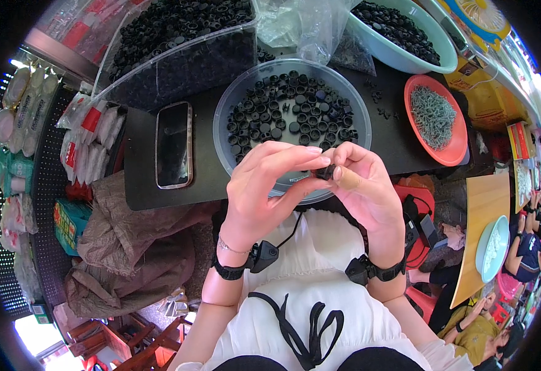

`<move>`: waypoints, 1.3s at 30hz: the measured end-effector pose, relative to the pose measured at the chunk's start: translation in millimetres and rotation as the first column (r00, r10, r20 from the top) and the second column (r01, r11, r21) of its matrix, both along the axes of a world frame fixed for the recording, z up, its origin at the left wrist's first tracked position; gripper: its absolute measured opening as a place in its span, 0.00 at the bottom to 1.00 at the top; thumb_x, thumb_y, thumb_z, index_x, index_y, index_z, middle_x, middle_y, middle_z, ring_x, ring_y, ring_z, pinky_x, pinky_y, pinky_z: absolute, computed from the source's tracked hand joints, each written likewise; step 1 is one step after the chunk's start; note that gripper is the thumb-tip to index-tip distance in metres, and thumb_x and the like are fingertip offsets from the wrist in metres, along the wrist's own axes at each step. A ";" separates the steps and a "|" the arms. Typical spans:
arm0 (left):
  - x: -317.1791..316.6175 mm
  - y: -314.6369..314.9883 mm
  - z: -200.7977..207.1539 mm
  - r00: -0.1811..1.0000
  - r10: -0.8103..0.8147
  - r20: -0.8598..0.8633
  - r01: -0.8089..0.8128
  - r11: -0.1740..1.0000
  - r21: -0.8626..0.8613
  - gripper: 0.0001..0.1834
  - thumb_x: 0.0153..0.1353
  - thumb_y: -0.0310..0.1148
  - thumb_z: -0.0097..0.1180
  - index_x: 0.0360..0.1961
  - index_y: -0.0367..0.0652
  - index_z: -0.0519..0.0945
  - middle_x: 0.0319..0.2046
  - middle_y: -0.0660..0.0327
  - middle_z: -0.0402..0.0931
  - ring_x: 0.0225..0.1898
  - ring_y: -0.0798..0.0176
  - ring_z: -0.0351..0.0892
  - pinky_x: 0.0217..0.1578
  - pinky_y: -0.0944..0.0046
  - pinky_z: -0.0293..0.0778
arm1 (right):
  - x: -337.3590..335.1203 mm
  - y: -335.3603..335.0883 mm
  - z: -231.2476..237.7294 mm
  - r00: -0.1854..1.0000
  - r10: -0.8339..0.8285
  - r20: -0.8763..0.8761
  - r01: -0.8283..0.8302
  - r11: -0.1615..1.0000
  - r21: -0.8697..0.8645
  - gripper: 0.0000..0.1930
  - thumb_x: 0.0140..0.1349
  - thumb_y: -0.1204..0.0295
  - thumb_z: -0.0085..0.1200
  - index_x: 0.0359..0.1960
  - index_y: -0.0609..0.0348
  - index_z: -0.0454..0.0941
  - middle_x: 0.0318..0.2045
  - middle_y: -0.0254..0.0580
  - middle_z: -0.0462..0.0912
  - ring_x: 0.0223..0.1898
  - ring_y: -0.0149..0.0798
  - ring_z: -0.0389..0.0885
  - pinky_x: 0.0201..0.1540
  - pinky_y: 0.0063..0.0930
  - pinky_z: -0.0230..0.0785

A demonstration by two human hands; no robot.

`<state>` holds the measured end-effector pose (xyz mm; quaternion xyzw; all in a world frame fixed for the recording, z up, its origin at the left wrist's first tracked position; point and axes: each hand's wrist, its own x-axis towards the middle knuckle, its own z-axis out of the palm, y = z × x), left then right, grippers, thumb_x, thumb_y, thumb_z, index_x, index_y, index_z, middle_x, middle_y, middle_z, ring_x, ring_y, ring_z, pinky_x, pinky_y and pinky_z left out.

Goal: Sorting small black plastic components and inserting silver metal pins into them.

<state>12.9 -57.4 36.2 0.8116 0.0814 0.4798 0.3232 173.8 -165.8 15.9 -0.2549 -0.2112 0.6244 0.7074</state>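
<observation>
Just above the near rim of a round clear basin, my two hands meet. My left hand pinches a small black plastic part between thumb and fingertips. On its other side the fingers of my right hand are closed on the same part. My fingertips cover most of it, so its exact shape is hidden. Inside the basin lie many small round black caps, some with their hollow side up.
A clear bin of black parts stands at the far left, a pale green basin at the far right. A red bowl of screws sits right. A phone lies on the black table. Other people sit at the right.
</observation>
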 end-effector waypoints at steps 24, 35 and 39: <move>-2.6 -1.1 1.5 0.976 0.058 -0.211 -0.088 0.987 -0.136 0.26 0.49 0.24 0.76 0.50 0.42 0.80 0.48 0.56 0.84 0.50 0.51 0.82 0.52 0.56 0.78 | 29.8 -1.3 23.9 0.938 -0.045 0.344 0.083 0.992 -0.097 0.13 0.66 0.76 0.65 0.49 0.64 0.78 0.43 0.37 0.83 0.43 0.30 0.83 0.49 0.26 0.77; -37.1 18.5 -35.7 0.866 0.424 -0.264 -0.461 0.882 -0.096 0.15 0.61 0.19 0.62 0.49 0.38 0.80 0.49 0.54 0.82 0.53 0.51 0.80 0.57 0.56 0.74 | 227.7 64.3 103.4 0.013 -0.299 0.954 0.429 0.864 0.264 0.18 0.62 0.73 0.62 0.54 0.65 0.83 0.45 0.43 0.89 0.44 0.33 0.86 0.52 0.29 0.77; -43.5 21.1 -42.3 0.863 0.443 -0.242 -0.478 0.872 -0.109 0.15 0.62 0.20 0.60 0.51 0.38 0.79 0.51 0.54 0.82 0.55 0.50 0.79 0.60 0.55 0.71 | 229.5 50.0 115.7 -0.169 -0.219 0.961 0.425 0.864 0.271 0.17 0.63 0.71 0.61 0.54 0.62 0.83 0.48 0.44 0.88 0.45 0.36 0.87 0.53 0.31 0.77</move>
